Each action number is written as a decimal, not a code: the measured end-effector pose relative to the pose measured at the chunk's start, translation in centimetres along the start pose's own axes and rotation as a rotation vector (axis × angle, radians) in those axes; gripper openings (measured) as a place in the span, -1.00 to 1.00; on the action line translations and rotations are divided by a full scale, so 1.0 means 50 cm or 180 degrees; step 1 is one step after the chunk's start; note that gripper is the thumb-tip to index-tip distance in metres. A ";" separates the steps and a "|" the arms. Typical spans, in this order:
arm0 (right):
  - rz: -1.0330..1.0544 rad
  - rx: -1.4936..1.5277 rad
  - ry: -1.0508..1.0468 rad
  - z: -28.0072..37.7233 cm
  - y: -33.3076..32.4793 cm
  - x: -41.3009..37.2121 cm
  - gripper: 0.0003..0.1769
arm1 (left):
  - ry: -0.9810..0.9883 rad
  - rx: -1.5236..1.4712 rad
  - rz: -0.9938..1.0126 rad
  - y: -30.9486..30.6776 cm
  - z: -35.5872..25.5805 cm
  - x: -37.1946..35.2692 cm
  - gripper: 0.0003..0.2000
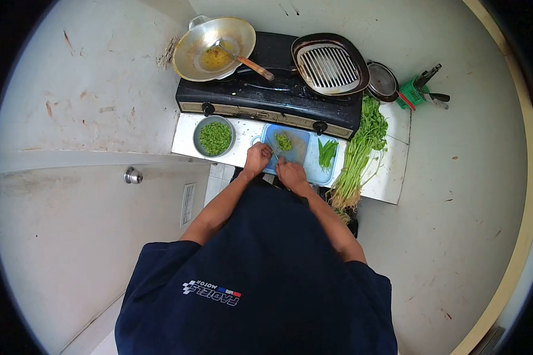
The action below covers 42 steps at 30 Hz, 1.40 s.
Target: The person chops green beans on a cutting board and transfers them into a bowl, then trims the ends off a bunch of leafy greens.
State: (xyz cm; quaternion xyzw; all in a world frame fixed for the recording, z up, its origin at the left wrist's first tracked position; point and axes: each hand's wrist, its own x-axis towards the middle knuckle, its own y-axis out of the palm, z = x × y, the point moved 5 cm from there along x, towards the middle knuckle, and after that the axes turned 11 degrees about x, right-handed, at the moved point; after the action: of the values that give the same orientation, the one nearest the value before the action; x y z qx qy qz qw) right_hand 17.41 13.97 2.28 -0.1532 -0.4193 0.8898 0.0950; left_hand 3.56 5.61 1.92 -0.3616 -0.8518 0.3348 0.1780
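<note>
My left hand is at the left edge of the blue cutting board, its fingers closed together beside a thin knife blade. Whatever those fingers pinch is too small to make out. My right hand is closed over the board's near edge, at the lower end of the knife; the handle is hidden in it. Just beyond the blade lies a small heap of chopped greens. Uncut green pods or leaves rest on the board's right part.
Left of the board stands a grey bowl of chopped greens. Behind is a black stove bearing a wok with a ladle and a grill pan. Rooted leafy stalks lie right, near a green utensil basket.
</note>
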 end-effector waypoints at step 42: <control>-0.0248 0.0002 -0.0057 -0.013 -0.004 -0.015 -0.64 | -0.0118 -0.0071 0.0116 0.020 0.019 -0.005 -0.92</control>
State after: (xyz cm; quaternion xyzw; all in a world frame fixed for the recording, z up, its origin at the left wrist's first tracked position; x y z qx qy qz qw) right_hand 18.34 14.33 2.21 -0.1288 -0.4254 0.8869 0.1259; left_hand 3.69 5.52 0.54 -0.3728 -0.8518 0.3351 0.1521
